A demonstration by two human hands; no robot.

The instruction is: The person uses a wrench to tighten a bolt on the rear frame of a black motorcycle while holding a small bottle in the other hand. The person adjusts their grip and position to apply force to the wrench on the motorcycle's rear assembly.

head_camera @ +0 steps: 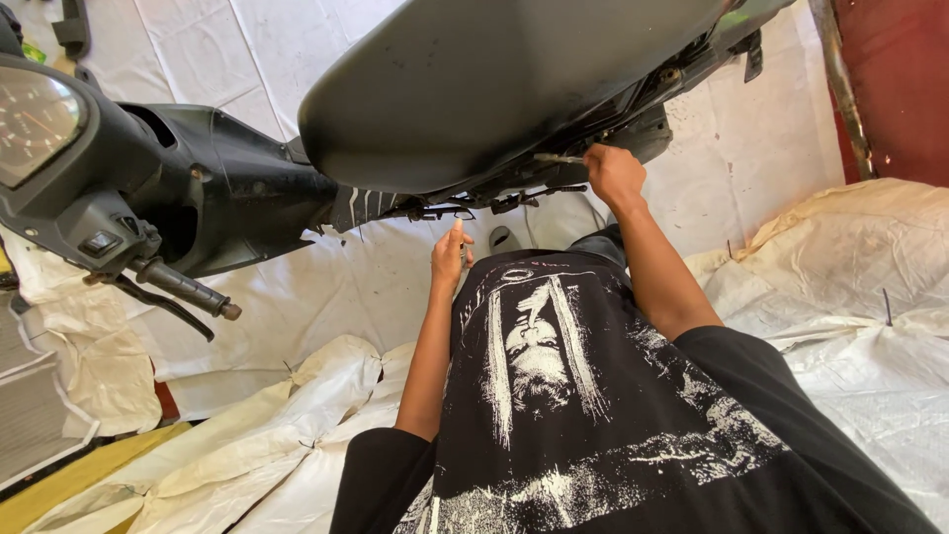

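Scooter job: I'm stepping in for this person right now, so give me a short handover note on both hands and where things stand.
Right hand: closed on a thin metal tool, its tip under the raised seat at the frame edge.
Left hand: empty, fingers up near the black brackets below the seat.
Scooter: black, on white sheets; handlebar and gauge to the left.
Done: seat is lifted and the frame underneath is exposed.
Left: whichever part the tool is on; the fastener itself is too small to make out.

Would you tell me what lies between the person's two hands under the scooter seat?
In the head view, between the left hand and the right hand lie dark brackets and rods of the scooter's underside, beneath the black seat.
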